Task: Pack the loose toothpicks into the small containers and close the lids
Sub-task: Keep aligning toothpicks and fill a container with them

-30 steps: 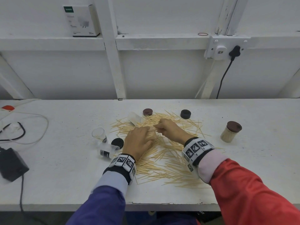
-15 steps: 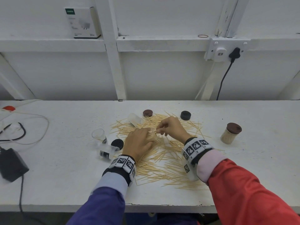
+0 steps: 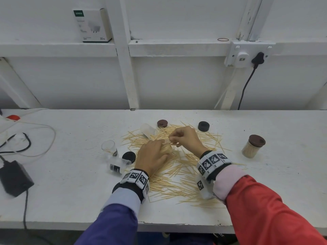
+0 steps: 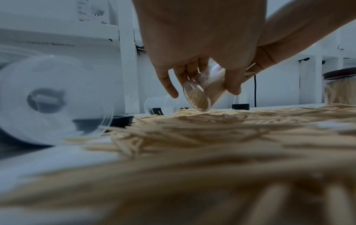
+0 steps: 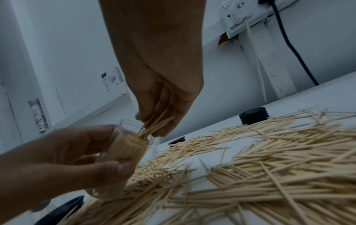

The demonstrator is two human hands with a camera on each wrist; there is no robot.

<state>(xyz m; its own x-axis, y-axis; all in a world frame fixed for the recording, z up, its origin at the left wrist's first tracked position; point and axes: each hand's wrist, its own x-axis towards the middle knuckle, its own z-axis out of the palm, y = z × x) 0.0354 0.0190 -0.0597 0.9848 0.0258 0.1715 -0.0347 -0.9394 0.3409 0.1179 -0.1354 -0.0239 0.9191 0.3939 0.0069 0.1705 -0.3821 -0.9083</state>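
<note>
Loose toothpicks lie spread over the white table. My left hand grips a small clear container, tilted and nearly full of toothpicks. My right hand pinches a small bunch of toothpicks whose tips are in the container's mouth. A filled container with a brown lid stands at the right. Two empty containers sit at the left, one upright and one on its side; a third lies at the back.
Black lids and a brown lid lie around the pile. A black power adapter with cables sits at the far left. A wall socket with a black plug and a white box are on the wall ledge.
My right hand has lifted slightly and moved back over the container with its bunch of toothpicks. My left hand stays in place holding the container.
</note>
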